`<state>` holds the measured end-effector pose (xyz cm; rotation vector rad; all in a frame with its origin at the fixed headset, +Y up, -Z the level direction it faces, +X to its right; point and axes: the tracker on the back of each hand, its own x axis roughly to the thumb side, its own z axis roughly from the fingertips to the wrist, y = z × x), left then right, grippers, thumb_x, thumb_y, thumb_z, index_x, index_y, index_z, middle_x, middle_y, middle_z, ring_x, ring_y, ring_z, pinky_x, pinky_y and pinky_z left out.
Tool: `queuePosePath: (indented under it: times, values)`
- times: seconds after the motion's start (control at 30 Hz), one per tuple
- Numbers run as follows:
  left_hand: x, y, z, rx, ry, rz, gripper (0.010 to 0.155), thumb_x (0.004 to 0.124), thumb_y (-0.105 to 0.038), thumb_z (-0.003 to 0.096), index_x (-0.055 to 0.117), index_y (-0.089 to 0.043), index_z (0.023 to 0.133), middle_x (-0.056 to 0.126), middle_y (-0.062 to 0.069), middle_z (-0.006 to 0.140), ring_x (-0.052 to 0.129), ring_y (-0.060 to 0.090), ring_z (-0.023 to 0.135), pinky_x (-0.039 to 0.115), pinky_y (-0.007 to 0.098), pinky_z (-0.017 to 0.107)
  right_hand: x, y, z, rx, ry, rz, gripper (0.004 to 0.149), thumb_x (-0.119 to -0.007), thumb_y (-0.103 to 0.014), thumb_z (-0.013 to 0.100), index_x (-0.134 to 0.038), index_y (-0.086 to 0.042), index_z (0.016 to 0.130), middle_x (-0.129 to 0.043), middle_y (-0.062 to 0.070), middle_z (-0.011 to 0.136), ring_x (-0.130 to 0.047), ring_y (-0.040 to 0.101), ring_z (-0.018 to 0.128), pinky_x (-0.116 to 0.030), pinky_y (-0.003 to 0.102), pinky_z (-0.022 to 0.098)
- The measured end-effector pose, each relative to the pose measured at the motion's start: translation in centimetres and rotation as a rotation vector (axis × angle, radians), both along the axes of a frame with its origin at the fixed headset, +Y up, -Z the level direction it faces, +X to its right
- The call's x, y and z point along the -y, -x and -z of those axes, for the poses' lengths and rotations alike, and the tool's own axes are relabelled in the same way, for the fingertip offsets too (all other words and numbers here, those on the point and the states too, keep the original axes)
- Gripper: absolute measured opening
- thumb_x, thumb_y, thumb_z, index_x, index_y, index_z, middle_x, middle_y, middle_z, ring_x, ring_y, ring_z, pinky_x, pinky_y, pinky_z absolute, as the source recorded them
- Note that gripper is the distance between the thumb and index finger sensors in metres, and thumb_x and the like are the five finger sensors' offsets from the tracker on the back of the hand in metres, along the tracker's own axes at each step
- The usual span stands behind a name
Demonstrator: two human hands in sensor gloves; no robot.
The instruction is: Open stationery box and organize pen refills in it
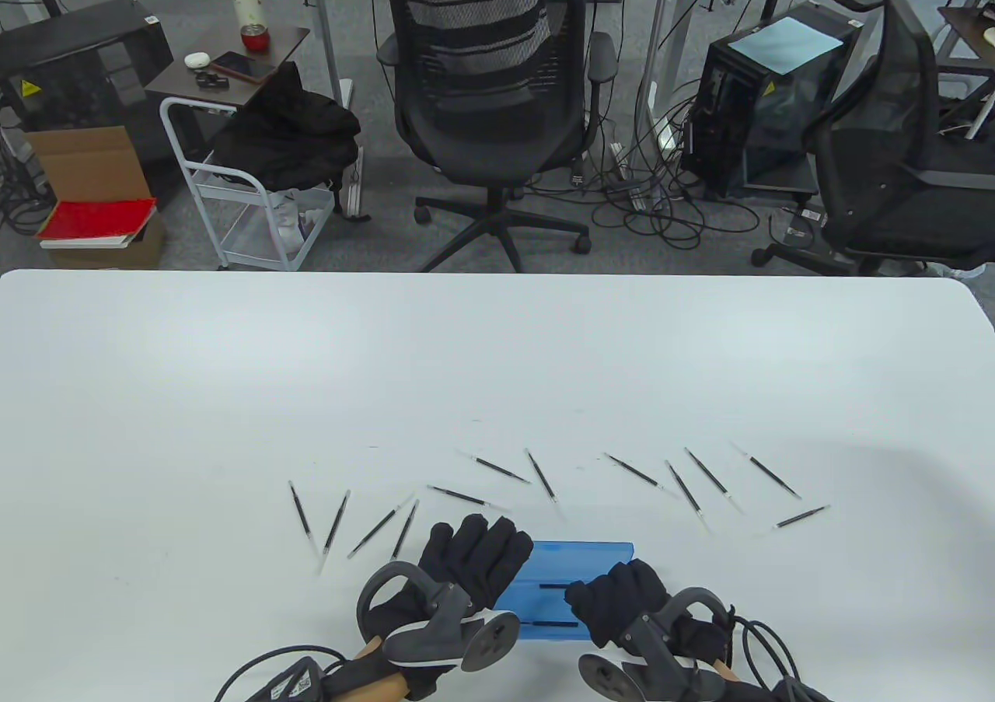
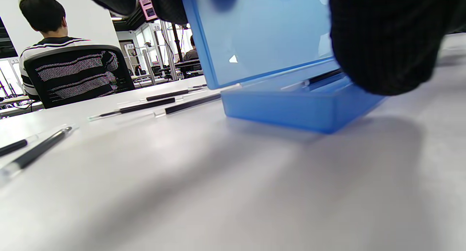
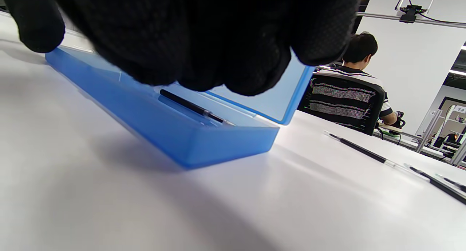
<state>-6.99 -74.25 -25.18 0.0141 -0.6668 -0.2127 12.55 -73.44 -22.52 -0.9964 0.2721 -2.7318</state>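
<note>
A blue translucent stationery box lies open near the front table edge, its lid standing up on the far side. My left hand reaches over the lid's left end; in the left wrist view its fingers sit behind the lid and hold it up. My right hand hovers over the tray's right part with its fingers bunched. Two black pen refills lie in the tray, one showing under the right hand's fingers. Whether they pinch it is hidden.
Several loose refills lie scattered in an arc on the white table beyond the box, from the left to the right. A person sits in an office chair past the far edge.
</note>
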Motion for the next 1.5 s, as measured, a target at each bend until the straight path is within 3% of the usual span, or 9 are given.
queuePosePath:
  times: [0.17, 0.33, 0.6, 0.9, 1.13, 1.5]
  values:
    - [0.0, 0.0, 0.0, -0.001, -0.001, 0.0, 0.113, 0.082, -0.064, 0.0415, 0.013, -0.019, 0.119, 0.02, 0.011, 0.129, 0.043, 0.047, 0.117, 0.049, 0.067, 0.081, -1.5, -1.0, 0.3, 0.019, -0.019, 0.079, 0.057, -0.093, -0.032, 0.04, -0.078, -0.019, 0.094, -0.101, 0.001, 0.075, -0.101, 0.029, 0.067, -0.079, 0.055, 0.064]
    - [0.0, 0.0, 0.0, -0.001, -0.001, 0.0, 0.113, 0.082, -0.064, 0.0415, 0.012, -0.019, 0.119, 0.02, 0.011, 0.129, 0.042, 0.047, 0.117, 0.048, 0.067, 0.081, -4.4, -4.1, 2.0, 0.113, -0.067, 0.169, 0.056, -0.094, -0.03, 0.04, -0.078, -0.019, 0.093, -0.101, 0.002, 0.075, -0.1, 0.03, 0.067, -0.078, 0.056, 0.064]
    - [0.0, 0.1, 0.0, 0.004, -0.001, -0.001, 0.113, 0.081, -0.064, 0.042, 0.013, -0.019, 0.119, 0.019, 0.011, 0.129, 0.042, 0.046, 0.117, 0.048, 0.067, 0.081, -6.7, -11.2, 7.0, 0.368, -0.078, 0.011, 0.057, -0.094, -0.03, 0.041, -0.078, -0.02, 0.095, -0.1, 0.004, 0.081, -0.099, 0.032, 0.073, -0.077, 0.057, 0.066]
    - [0.0, 0.1, 0.0, 0.007, 0.0, -0.004, 0.113, 0.081, -0.064, 0.0421, 0.012, -0.019, 0.119, 0.02, 0.011, 0.129, 0.042, 0.046, 0.117, 0.048, 0.067, 0.081, -4.1, -16.9, 10.3, 0.471, 0.003, -0.165, 0.052, -0.097, -0.031, 0.037, -0.083, -0.027, 0.088, -0.097, 0.008, 0.091, -0.096, 0.035, 0.081, -0.075, 0.057, 0.068]
    - [0.0, 0.1, -0.1, 0.009, -0.003, -0.003, 0.112, 0.082, -0.064, 0.0421, 0.013, -0.019, 0.119, 0.02, 0.011, 0.129, 0.043, 0.046, 0.117, 0.049, 0.067, 0.081, -0.9, -18.6, 11.6, 0.473, 0.046, -0.288, 0.049, -0.098, -0.03, 0.036, -0.085, -0.029, 0.084, -0.099, 0.005, 0.088, -0.097, 0.032, 0.08, -0.076, 0.056, 0.068]
    - [0.0, 0.1, -0.1, 0.009, 0.001, -0.004, 0.113, 0.082, -0.064, 0.042, 0.012, -0.019, 0.119, 0.02, 0.011, 0.129, 0.042, 0.047, 0.117, 0.049, 0.067, 0.081, 1.5, -19.3, 12.2, 0.424, 0.008, -0.355, 0.046, -0.098, -0.029, 0.036, -0.086, -0.03, 0.08, -0.1, 0.003, 0.084, -0.096, 0.03, 0.08, -0.076, 0.054, 0.067]
